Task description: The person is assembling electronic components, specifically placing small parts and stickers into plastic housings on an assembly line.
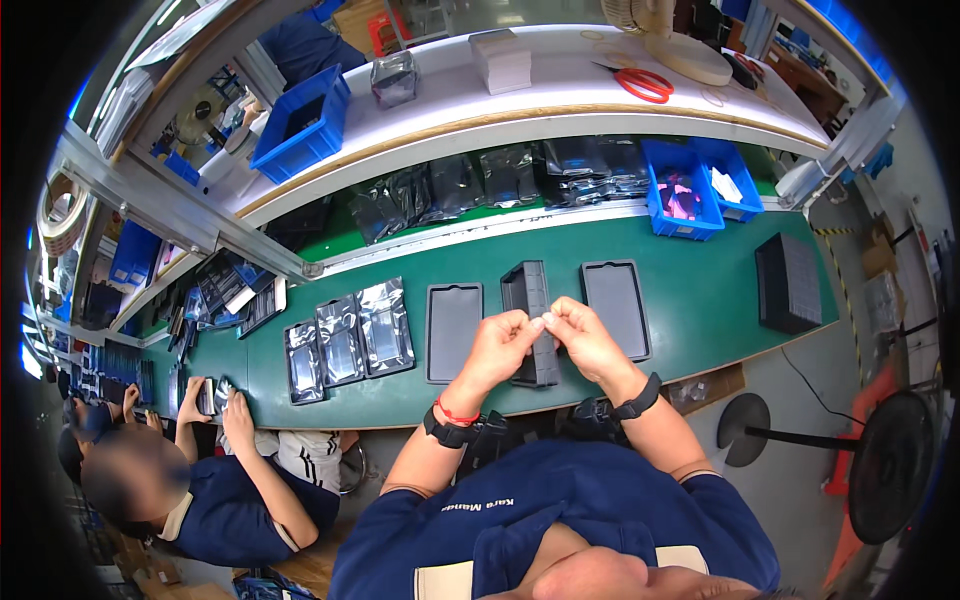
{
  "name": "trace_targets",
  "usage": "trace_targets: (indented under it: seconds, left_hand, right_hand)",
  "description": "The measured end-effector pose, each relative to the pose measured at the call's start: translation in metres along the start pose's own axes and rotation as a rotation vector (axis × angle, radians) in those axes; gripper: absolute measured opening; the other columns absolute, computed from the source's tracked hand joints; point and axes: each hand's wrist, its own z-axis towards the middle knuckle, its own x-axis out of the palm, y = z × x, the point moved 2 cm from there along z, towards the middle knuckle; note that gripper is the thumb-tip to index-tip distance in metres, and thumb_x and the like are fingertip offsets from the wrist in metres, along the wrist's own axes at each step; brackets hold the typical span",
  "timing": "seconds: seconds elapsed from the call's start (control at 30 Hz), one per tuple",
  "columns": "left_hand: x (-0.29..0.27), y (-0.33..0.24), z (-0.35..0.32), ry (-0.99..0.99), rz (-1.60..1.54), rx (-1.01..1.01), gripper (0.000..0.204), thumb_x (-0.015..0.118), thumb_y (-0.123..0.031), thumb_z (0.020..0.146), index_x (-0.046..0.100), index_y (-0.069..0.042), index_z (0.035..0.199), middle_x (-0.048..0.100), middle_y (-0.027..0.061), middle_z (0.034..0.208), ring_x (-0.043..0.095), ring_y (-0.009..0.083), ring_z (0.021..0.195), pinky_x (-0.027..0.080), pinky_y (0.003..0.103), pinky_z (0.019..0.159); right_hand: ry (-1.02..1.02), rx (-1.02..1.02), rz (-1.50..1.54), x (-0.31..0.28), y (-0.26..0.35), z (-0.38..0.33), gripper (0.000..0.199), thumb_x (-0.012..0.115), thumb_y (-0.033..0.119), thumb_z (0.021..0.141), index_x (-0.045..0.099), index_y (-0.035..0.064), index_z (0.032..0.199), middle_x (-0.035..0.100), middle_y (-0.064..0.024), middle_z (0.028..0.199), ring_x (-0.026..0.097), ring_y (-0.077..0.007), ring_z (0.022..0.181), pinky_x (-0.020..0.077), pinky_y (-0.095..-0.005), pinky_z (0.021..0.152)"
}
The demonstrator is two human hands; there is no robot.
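My left hand (500, 348) and my right hand (590, 345) meet fingertip to fingertip, each closed in a pinch. Whatever lies between the fingertips, if anything, is too small to make out. Just beneath and behind them is a black plastic tray-like piece (523, 287) with raised walls, partly hidden by my hands. On its left lies a flat dark grey tray (454, 330), and on its right a similar tray (617, 312). Farther left, three shiny dark packages (387, 325) lie side by side on the green table (690, 270).
A stack of dark trays (787, 284) stands at the table's right end. Blue bins (682, 200) and several dark bags (508, 175) sit under the shelf, which holds red scissors (643, 85) and a stack of white cards (501, 62). A co-worker (230, 495) works at the left.
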Motion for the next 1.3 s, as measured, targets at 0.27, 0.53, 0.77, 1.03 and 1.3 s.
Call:
trace_targets:
  seconds: [0.27,0.53,0.77,1.03,1.3]
  left_hand:
    - [-0.006,0.032,0.014,-0.136,0.654,0.015,0.033,0.066,-0.026,0.075,0.052,-0.003,0.055,0.05,0.0075,0.048,0.051,0.0187,0.045,0.04,0.034,0.045]
    - [-0.053,0.029,0.0,-0.17,0.915,-0.055,0.031,0.067,-0.03,0.072,0.058,-0.003,0.059,0.057,0.0124,0.054,0.057,0.0311,0.052,0.045,0.039,0.051]
    - [0.012,0.017,0.01,-0.049,0.003,-0.028,0.034,0.06,-0.022,0.086,0.047,-0.004,0.06,0.043,-0.0044,0.05,0.036,0.0015,0.05,0.029,0.023,0.04]
    - [-0.001,0.004,0.008,-0.246,-0.069,0.037,0.036,0.054,-0.015,0.089,0.038,-0.009,0.057,0.033,-0.0097,0.051,0.027,-0.0002,0.05,0.02,0.022,0.041]
    - [0.011,0.001,0.012,-0.184,0.892,0.327,0.03,0.066,-0.028,0.076,0.057,-0.006,0.094,0.059,0.0171,0.096,0.056,0.0342,0.087,0.044,0.042,0.073]
  right_hand:
    - [-0.087,0.182,0.065,-0.066,0.003,-0.005,0.013,0.053,0.019,0.09,0.054,0.0093,0.082,0.053,0.0042,0.072,0.046,-0.0046,0.063,0.04,-0.0194,0.061]
    - [-0.012,0.113,0.216,-0.048,0.005,-0.005,0.014,0.048,0.014,0.091,0.051,0.0047,0.082,0.048,0.0009,0.068,0.047,-0.0081,0.058,0.0432,-0.0232,0.055]
    - [0.066,0.052,0.009,-0.002,-0.005,-0.001,0.016,0.044,0.015,0.094,0.049,0.0065,0.081,0.044,0.0031,0.067,0.041,-0.0053,0.06,0.0369,-0.0196,0.056]
    - [-0.285,0.137,0.195,-0.047,-0.011,-0.003,0.015,0.044,0.013,0.093,0.048,0.0065,0.08,0.043,0.0019,0.064,0.039,-0.0057,0.055,0.0365,-0.0206,0.051]
    - [-0.558,-0.289,-0.876,-0.096,0.042,-0.024,0.026,0.064,0.018,0.078,0.057,-0.0018,0.093,0.057,-0.0117,0.074,0.055,-0.0227,0.062,0.046,-0.0334,0.055]
